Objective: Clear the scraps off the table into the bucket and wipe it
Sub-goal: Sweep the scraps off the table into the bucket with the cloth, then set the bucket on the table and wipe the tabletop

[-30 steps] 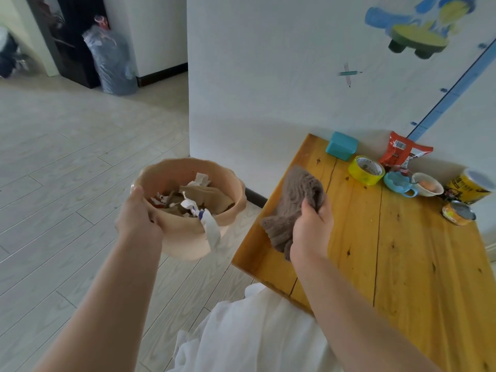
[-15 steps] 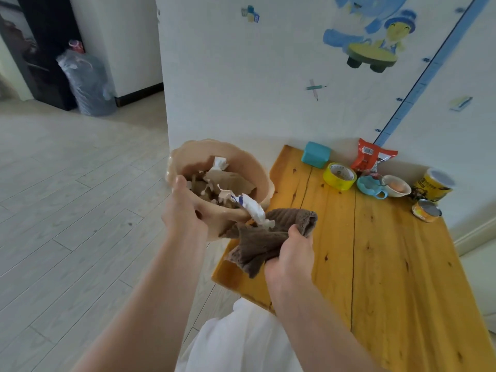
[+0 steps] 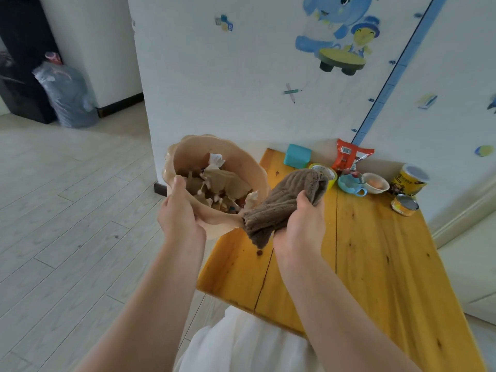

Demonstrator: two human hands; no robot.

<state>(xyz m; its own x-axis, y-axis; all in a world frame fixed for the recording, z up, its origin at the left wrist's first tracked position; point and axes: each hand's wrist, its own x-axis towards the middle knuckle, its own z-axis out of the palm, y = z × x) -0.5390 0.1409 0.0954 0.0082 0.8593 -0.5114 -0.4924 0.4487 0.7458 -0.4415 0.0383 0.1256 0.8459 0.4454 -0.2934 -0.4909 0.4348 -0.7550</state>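
Note:
My left hand grips the near rim of a beige bucket, thumb inside, and holds it tilted at the table's left edge. Paper and cardboard scraps fill it. My right hand grips a bunched brown cloth above the wooden table; the cloth's lower end touches the bucket's right rim.
Along the table's far edge stand a teal box, a yellow tape roll, a red snack packet, a blue cup, a small white bowl and two tins. The wall runs behind. A water jug stands far left on the floor.
The bucket has come right from over the floor to the table's edge. My right hand moved the cloth against the bucket's rim, then lifted it slightly.

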